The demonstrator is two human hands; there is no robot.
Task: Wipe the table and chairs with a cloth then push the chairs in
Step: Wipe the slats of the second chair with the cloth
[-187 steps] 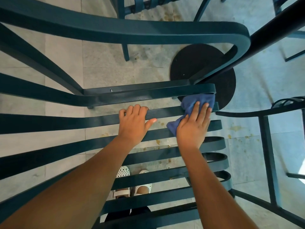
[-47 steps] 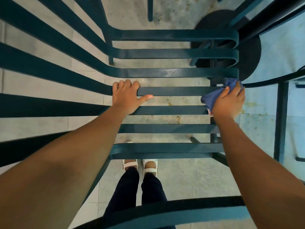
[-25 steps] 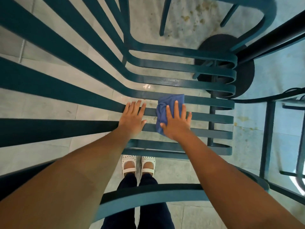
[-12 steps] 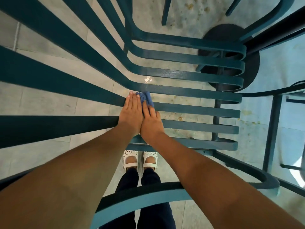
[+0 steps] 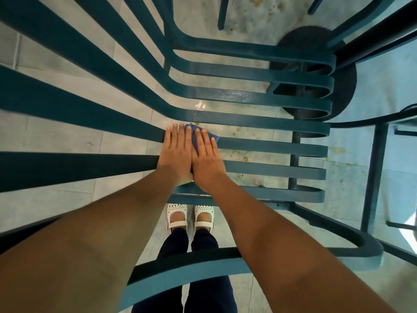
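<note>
The cloth [image 5: 213, 137], blue, lies at the centre of the frame under our right hand [image 5: 207, 157], only its far edge showing past the fingertips. That hand presses it flat onto a slat of the teal chair [image 5: 270, 145], fingers straight. A second ago the hand and cloth sat further right on the slats; now they have slid left until our left hand [image 5: 177, 154], flat on the same slats, touches the right one. Lower down we see two white shoes [image 5: 190, 214]; the upper right shows one round black table base [image 5: 345, 86].
</note>
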